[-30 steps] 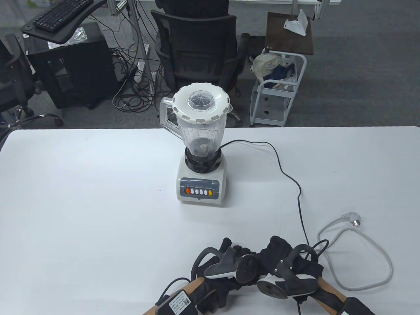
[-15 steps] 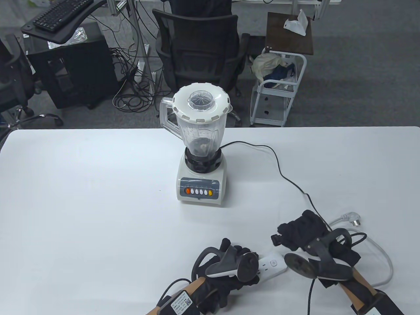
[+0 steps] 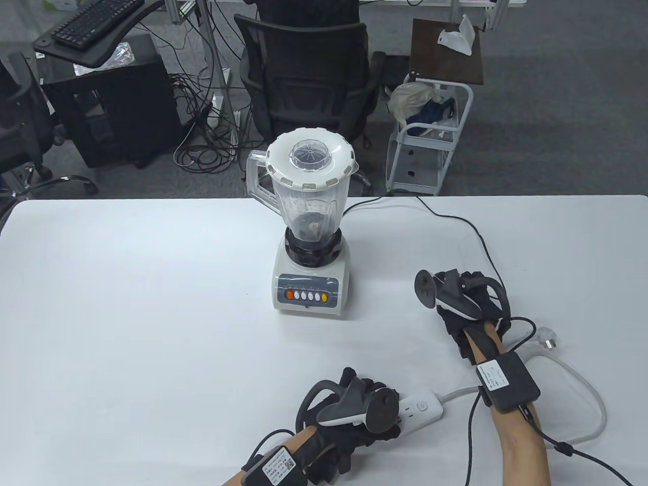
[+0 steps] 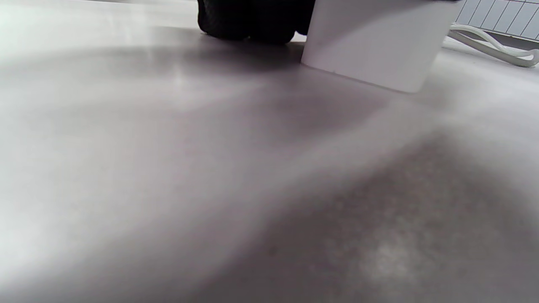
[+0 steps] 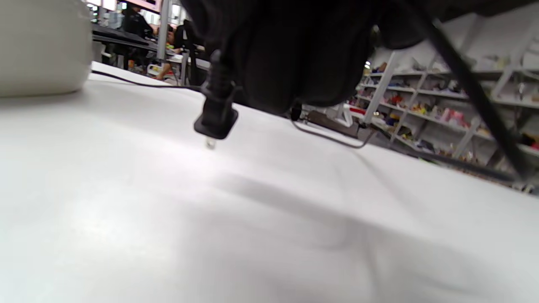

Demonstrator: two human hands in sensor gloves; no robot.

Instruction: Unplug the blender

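The white blender point(image 3: 310, 253) with a clear jug stands mid-table. Its black cord point(image 3: 455, 218) runs right from the base to my right hand point(image 3: 463, 298). In the right wrist view my right hand point(image 5: 294, 54) holds the black plug point(image 5: 215, 115) just above the table, prongs down and free of any socket. My left hand point(image 3: 354, 405) rests on the white power strip point(image 3: 422, 409) near the front edge. In the left wrist view the strip's end point(image 4: 374, 46) sits beside my fingers point(image 4: 248, 21).
The strip's white cable point(image 3: 582, 385) loops at the front right and ends in a loose white plug point(image 3: 549, 339). An office chair point(image 3: 309, 66) and a small cart point(image 3: 430, 131) stand beyond the table's far edge.
My right hand has pulled the black plug out of the power strip and carried it up and to the right, dragging the cord with it. My left hand has stayed on the strip.
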